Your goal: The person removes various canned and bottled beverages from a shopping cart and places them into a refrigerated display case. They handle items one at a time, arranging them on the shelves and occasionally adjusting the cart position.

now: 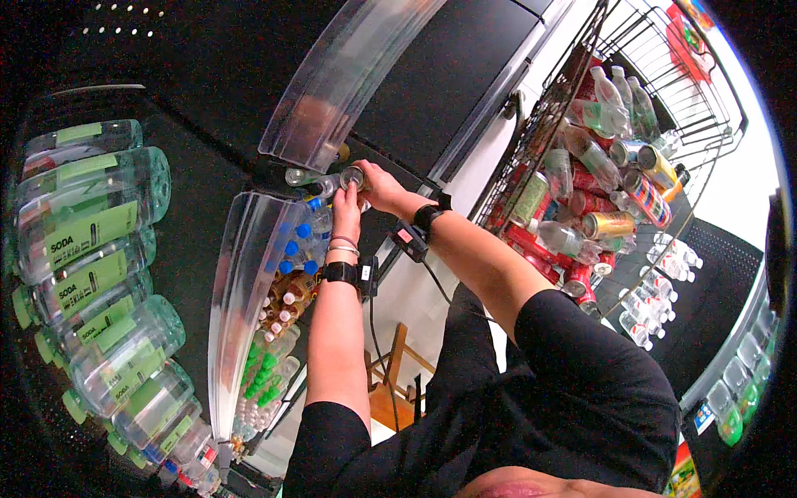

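A metal drink can (352,177) stands at the shelf edge, its lid facing up towards me. My right hand (381,188) wraps around its right side. My left hand (346,211) grips it from the near side, a finger lying over the lid. Just left of the can are a clear bottle (327,185) and another round-topped container (300,177). A gold-coloured can (342,153) shows partly behind the upper clear plastic shelf guard (324,99). Close below my left hand are several bottles with blue caps (303,231). The can's lower part is hidden by my hands.
A wire shopping cart (697,118) at right holds many cans and bottles (585,162). Large green-labelled soda bottles (93,230) line the left shelf. A lower clear guard (240,299) fronts brown drink bottles (292,302) and green-capped bottles (261,373). A wooden stool (392,398) stands below.
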A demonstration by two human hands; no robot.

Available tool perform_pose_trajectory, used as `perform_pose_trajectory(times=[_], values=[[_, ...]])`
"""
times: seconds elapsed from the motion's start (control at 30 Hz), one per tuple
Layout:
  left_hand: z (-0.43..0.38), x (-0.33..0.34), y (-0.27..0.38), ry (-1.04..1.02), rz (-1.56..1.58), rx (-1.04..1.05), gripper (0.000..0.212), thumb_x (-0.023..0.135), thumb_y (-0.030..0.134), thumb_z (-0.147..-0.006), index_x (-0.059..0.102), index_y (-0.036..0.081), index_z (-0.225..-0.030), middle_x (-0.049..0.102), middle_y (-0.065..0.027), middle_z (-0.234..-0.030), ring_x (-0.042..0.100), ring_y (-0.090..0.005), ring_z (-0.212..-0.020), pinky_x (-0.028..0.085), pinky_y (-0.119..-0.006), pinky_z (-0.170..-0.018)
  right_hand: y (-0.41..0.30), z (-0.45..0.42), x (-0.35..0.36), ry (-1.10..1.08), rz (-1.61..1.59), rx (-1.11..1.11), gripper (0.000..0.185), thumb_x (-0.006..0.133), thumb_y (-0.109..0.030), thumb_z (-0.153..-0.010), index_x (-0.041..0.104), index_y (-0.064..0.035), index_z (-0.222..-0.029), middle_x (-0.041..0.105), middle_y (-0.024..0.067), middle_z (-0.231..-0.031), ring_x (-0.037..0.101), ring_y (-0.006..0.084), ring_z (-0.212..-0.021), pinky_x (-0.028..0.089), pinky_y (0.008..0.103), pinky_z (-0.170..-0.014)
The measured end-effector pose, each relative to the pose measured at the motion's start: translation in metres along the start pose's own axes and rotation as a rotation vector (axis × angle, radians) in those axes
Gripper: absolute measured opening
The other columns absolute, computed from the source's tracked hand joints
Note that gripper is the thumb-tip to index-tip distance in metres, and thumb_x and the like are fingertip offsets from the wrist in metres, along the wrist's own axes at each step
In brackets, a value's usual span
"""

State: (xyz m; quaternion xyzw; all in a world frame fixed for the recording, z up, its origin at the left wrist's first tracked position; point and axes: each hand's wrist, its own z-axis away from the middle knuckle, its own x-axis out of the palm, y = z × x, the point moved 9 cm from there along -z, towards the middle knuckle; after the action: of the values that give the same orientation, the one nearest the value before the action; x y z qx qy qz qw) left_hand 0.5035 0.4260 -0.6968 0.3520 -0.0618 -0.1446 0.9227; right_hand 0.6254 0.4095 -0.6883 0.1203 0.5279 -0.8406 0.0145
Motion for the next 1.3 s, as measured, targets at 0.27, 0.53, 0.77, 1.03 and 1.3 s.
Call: perform_pose_trajectory(times=[0.27, 0.53, 0.77, 1.03, 1.3], values=[[-0.045, -0.026, -0.021, 0.04, 0.032, -0.021, 0.039, 0.052, 0.029, -0.105, 0.056, 0.0, -0.131, 0.062, -0.0091, -0.125, 0.06, -0.0221, -0.11, 0.048, -0.036, -0.093, 0.03, -0.042, 0.035, 0.025, -0.04, -0.055, 0.07, 0.081, -0.01, -0.075, 0.047, -0.0003, -0.136, 0.059, 0.0245, -0.129, 0.056, 0.0419, -0.122, 0.048, 0.0432, -0.102], [-0.057, -0.022, -0.02, 0.108, 0.09, -0.03, 0.018, 0.049, 0.016, -0.105, 0.058, 0.005, -0.116, 0.065, -0.0042, -0.104, 0.063, -0.0172, -0.089, 0.052, -0.036, -0.079, 0.061, -0.064, 0.064, -0.131, -0.16, -0.031, 0.086, 0.084, -0.016, -0.069, 0.041, 0.0033, -0.141, 0.053, 0.0256, -0.135, 0.051, 0.0413, -0.128, 0.043, 0.0422, -0.109], [-0.069, -0.04, -0.033, 0.16, 0.002, -0.148, 0.017, 0.05, 0.014, -0.104, 0.058, 0.006, -0.116, 0.066, -0.0047, -0.102, 0.063, -0.019, -0.089, 0.052, -0.037, -0.078, 0.054, -0.056, 0.051, -0.053, -0.219, 0.042, 0.075, 0.075, -0.013, -0.079, 0.038, 0.0012, -0.143, 0.053, 0.0259, -0.135, 0.052, 0.0417, -0.126, 0.044, 0.0421, -0.107], [-0.011, -0.011, -0.021, -0.042, 0.083, -0.103, 0.025, 0.058, 0.02, -0.102, 0.056, 0.003, -0.12, 0.062, -0.0051, -0.104, 0.063, -0.013, -0.09, 0.054, -0.026, -0.074, -0.028, 0.046, -0.033, 0.213, 0.172, 0.006, 0.075, 0.075, -0.015, -0.087, 0.034, 0.0022, -0.149, 0.053, 0.0251, -0.135, 0.057, 0.0369, -0.123, 0.05, 0.0396, -0.1], [0.147, 0.141, -0.051, -0.577, -0.443, 0.093, 0.058, 0.06, 0.033, -0.102, 0.043, 0.002, -0.148, 0.062, -0.0075, -0.127, 0.061, -0.0154, -0.109, 0.054, -0.029, -0.083, -0.103, 0.303, -0.217, 0.308, 0.446, -0.058, 0.047, 0.076, -0.023, -0.085, 0.059, -0.0098, -0.126, 0.062, 0.0136, -0.121, 0.061, 0.036, -0.109, 0.051, 0.0435, -0.093]])
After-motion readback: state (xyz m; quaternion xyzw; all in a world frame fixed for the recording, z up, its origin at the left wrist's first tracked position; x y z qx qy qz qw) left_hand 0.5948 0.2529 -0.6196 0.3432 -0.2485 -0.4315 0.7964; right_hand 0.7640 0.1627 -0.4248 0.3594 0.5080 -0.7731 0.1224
